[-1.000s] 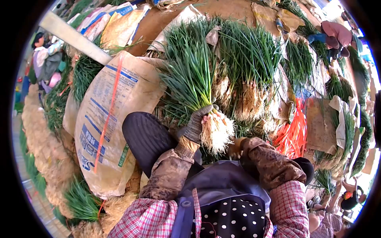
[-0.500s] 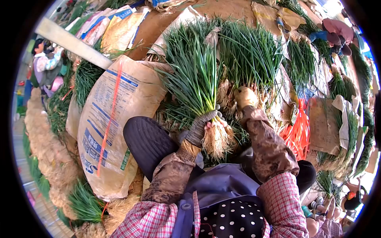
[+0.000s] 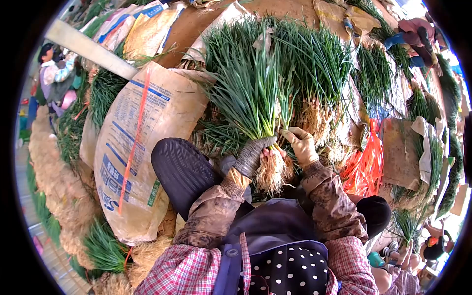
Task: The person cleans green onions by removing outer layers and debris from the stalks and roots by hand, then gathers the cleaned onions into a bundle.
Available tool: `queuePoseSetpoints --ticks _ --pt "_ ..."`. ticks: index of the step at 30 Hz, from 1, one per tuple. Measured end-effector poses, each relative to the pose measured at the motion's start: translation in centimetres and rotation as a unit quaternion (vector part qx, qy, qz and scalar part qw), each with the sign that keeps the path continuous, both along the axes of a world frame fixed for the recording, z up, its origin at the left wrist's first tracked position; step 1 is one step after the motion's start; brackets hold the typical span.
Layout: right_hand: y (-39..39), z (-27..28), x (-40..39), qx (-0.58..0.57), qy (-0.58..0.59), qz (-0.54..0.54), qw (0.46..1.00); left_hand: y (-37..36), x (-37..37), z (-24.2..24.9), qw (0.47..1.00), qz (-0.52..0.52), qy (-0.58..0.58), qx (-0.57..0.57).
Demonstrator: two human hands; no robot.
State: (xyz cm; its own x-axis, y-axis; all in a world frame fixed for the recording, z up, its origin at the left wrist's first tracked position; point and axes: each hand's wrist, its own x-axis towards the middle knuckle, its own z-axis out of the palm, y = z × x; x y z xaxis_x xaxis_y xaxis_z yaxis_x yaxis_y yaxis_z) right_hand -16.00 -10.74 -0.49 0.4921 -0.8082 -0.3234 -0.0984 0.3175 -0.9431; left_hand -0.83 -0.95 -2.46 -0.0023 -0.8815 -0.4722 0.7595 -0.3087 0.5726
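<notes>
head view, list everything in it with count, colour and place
Held bunch: 1, green with pale roots, centre
Other plants: many, green, all around
Printed sack: 1, tan, left of centre
Other sacks: several, yellow and tan, mainly upper edge
Root heap: 1, tan, far left
Plastic strips: many, orange-red, right
Flat bar: 1, whitish, upper left
Other people: at least 3, mixed clothing, outer edges
Apron: 1, dark purple, bottom centre
Left hand: 1, grey glove, around the bunch
Right hand: 1, tan glove, beside the bunch

Head camera looks forward, down — hands (image 3: 251, 158) (image 3: 302, 146) near.
</notes>
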Motion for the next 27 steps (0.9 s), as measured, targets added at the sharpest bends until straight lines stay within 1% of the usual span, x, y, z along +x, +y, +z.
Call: queuePoseSetpoints --ticks 1,2,3,4,5,6,7,8,10,11,12,14,16,17,18,19,20,21,22,24,25,26,27 --pt "0.2 0.4 -0.1 0.001 -0.027 -0.009 1.000 -0.1 0.0 -0.2 0.999 0.005 0.029 -0.023" --pt "0.4 0.7 -0.2 0.002 -0.054 -0.019 0.998 -0.1 0.1 -0.1 1.000 0.011 0.009 -0.015" --pt "0.5 0.9 -0.1 0.010 -0.140 -0.096 0.985 -0.1 0.4 0.2 1.000 0.018 -0.011 -0.007" --pt "-0.8 -1.6 -2.0 -0.029 -0.160 -0.050 0.985 -0.1 0.5 0.5 0.999 0.026 -0.031 0.000" --pt "-1.0 0.0 -2.0 -0.013 -0.179 -0.097 0.979 -0.1 0.7 1.8 0.999 0.011 -0.022 -0.028" --pt "-1.3 1.8 -1.9 0.003 -0.198 -0.144 0.970 -0.1 0.7 1.7 0.999 0.013 -0.014 -0.030" --pt "-1.6 1.6 -2.1 0.045 -0.204 -0.187 0.960 0.0 0.6 1.5 0.999 0.013 -0.006 -0.031" --pt "-1.7 2.2 -1.6 0.060 -0.162 -0.227 0.958 0.1 0.6 1.1 0.999 0.011 0.002 -0.033" --pt "-2.6 -0.9 -2.1 0.099 -0.080 -0.182 0.975 0.2 0.3 -0.9 1.000 0.009 -0.014 -0.007" --pt "-2.5 0.0 -0.8 0.144 0.038 -0.185 0.971 0.2 0.1 -1.6 1.000 0.008 -0.023 0.005" --pt "-2.6 -0.1 0.2 0.239 0.040 -0.196 0.950 0.1 0.1 -0.5 1.000 -0.002 -0.010 -0.001" --pt "-3.5 -0.8 2.0 0.268 0.082 -0.110 0.954 0.1 0.2 1.5 1.000 -0.021 0.013 -0.014" --pt "-4.7 0.0 4.5 0.228 0.213 -0.066 0.948 0.2 -0.1 1.8 1.000 -0.017 0.010 -0.007" --pt "-5.3 -0.6 5.1 0.156 0.290 -0.031 0.944 0.3 -0.2 1.9 1.000 -0.014 0.008 -0.004" --pt "-5.8 -1.6 5.2 0.201 0.141 -0.023 0.969 0.6 0.0 2.1 0.999 -0.008 -0.005 0.031" --pt "-6.1 -2.6 4.9 0.115 0.210 -0.032 0.970 0.8 0.1 2.2 0.998 0.000 -0.016 0.065" --pt "-5.9 -2.1 4.9 0.029 0.278 -0.040 0.959 0.7 0.5 0.6 0.996 0.006 0.007 0.092" --pt "-5.2 -1.5 4.1 -0.006 0.288 -0.021 0.957 0.5 1.0 -0.2 0.992 0.014 0.030 0.119" --pt "-4.6 -1.1 3.2 -0.041 0.299 -0.003 0.953 0.7 1.1 -1.1 0.995 0.025 0.003 0.099" --pt "-1.6 0.2 1.0 -0.049 0.363 0.039 0.930 0.7 1.7 -0.5 0.997 0.050 -0.043 0.051" --pt "0.1 -1.8 -1.1 -0.125 0.399 0.108 0.902 0.7 2.1 0.1 0.996 0.065 -0.060 0.021" --pt "1.8 -3.8 -3.0 -0.199 0.430 0.178 0.862 0.8 2.4 0.1 0.998 0.058 -0.039 0.005" --pt "3.5 -2.7 -4.0 -0.185 0.477 0.335 0.791 0.6 1.8 0.8 0.996 0.088 0.014 0.016"
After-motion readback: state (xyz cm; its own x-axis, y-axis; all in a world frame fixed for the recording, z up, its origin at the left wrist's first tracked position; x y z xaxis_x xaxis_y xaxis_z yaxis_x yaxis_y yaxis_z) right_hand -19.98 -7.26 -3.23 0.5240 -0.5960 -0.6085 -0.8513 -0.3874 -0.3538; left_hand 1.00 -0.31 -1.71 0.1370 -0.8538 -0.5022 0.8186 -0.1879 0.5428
